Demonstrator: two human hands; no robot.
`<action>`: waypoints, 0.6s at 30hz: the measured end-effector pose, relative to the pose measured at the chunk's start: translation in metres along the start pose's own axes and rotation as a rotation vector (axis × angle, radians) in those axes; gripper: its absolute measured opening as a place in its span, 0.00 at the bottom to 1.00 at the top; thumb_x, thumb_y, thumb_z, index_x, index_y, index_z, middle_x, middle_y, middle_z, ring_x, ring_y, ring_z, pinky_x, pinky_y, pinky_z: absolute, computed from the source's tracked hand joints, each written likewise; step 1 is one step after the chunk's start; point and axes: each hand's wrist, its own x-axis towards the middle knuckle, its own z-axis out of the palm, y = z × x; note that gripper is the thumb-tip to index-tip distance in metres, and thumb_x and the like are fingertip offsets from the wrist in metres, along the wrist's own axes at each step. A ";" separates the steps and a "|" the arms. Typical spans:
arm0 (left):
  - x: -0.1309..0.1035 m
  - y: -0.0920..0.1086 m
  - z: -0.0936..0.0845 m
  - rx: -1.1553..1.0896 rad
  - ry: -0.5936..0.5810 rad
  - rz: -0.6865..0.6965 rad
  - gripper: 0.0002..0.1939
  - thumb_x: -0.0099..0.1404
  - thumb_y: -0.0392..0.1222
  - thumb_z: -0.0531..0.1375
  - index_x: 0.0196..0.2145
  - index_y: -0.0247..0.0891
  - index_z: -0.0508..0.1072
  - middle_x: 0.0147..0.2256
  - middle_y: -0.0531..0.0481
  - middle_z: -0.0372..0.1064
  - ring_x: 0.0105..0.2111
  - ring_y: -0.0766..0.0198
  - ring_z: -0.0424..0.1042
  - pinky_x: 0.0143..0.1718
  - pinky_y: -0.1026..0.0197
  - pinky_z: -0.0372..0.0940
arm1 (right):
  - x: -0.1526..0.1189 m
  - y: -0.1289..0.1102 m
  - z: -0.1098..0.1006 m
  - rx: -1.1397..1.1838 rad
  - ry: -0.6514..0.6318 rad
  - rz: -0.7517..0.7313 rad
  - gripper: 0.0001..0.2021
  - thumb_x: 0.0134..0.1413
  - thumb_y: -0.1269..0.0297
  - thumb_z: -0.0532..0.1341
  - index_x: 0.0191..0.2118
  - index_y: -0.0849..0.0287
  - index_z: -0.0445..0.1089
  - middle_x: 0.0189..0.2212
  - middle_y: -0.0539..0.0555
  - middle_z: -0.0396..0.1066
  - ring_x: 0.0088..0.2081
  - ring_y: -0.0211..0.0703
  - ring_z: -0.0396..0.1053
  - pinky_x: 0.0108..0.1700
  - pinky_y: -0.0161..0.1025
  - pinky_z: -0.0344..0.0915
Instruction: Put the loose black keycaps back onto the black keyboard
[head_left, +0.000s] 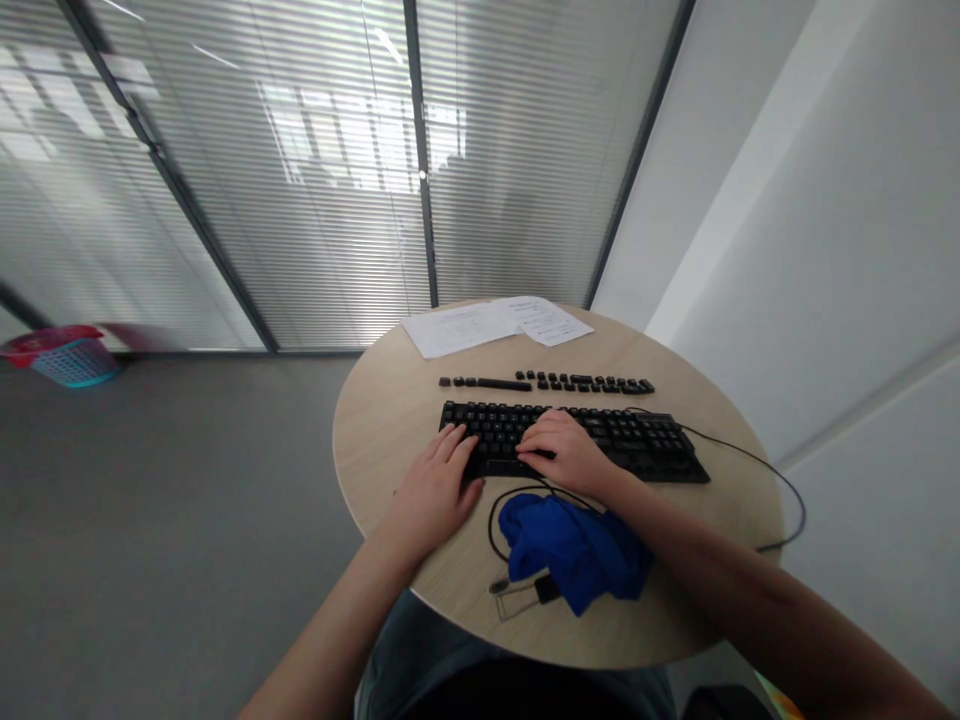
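Note:
A black computer keyboard (491,430) lies across the round table, with a dark gap in its bottom row. My left hand (441,488) rests on its left end, fingers stretched out and the thumb by the front edge. Over the middle keys, my right hand (566,448) is closed in a pinch; whatever is between its fingertips, if anything, is too small to make out. Behind the keyboard, loose black keycaps (596,383) are lined up in rows, a long spacebar (504,384) among them. A crumpled blue cloth (577,550) lies in front, below my right wrist.
Beside the cloth is a wire-looped tool with a black body (547,588). A black cable (750,455) runs off the table's right side. Printed papers (472,328) lie at the back of the round table (375,420). A red and blue basket (71,358) stands on the floor, far left.

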 end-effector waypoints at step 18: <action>0.001 0.002 0.000 0.027 -0.003 -0.006 0.28 0.68 0.43 0.60 0.63 0.32 0.66 0.67 0.33 0.60 0.69 0.44 0.57 0.70 0.42 0.57 | -0.001 0.006 0.000 0.050 -0.060 -0.008 0.05 0.65 0.67 0.64 0.38 0.56 0.79 0.39 0.53 0.80 0.37 0.42 0.73 0.45 0.45 0.65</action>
